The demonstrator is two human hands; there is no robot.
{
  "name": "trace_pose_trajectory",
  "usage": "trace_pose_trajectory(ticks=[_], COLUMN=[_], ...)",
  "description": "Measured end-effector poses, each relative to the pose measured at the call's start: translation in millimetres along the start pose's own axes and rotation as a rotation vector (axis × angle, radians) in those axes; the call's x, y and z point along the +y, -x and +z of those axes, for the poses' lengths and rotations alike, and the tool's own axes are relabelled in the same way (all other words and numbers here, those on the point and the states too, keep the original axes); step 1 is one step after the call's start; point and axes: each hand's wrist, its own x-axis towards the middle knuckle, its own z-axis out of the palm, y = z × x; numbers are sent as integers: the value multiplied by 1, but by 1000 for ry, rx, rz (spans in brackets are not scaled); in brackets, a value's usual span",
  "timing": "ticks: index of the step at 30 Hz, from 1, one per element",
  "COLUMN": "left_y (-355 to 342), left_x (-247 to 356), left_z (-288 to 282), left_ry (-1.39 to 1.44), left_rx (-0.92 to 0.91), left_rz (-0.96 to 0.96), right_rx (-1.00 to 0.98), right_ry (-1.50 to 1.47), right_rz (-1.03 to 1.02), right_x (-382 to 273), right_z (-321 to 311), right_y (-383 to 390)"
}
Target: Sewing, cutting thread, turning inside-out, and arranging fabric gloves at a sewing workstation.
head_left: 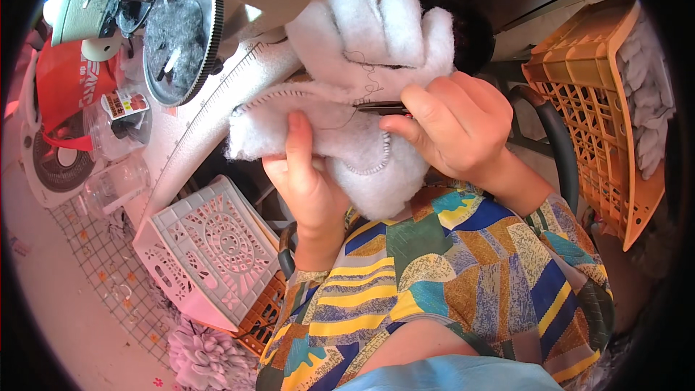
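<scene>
The left hand (310, 182) pinched white plush (350, 146), the right hand (465, 129) gripped a dark tool (381, 108), and loose thread (373, 89) probably needed careful guiding.

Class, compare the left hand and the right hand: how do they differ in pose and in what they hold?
The left hand pinches the white fluffy piece; the right hand grips a slim dark tool.
The left hand's thumb extends over the fabric, pointing away from the wearer; the right hand's points leftward, its fingers curled.
Both hands are bare.
</scene>
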Motion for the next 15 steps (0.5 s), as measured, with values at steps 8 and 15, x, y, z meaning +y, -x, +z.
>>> trace_pose_trajectory(ticks=[8, 15], left_y=[0, 1], left_x=[-4, -7], left_z=[0, -1], left_ry=[18, -42], left_rx=[12, -58], left_rz=[-45, -15], right_rx=[-63, 3], right_ry=[-509, -560], right_rz=[362, 240], right_x=[0, 5], right_z=[-15, 0], right_y=[-13, -15])
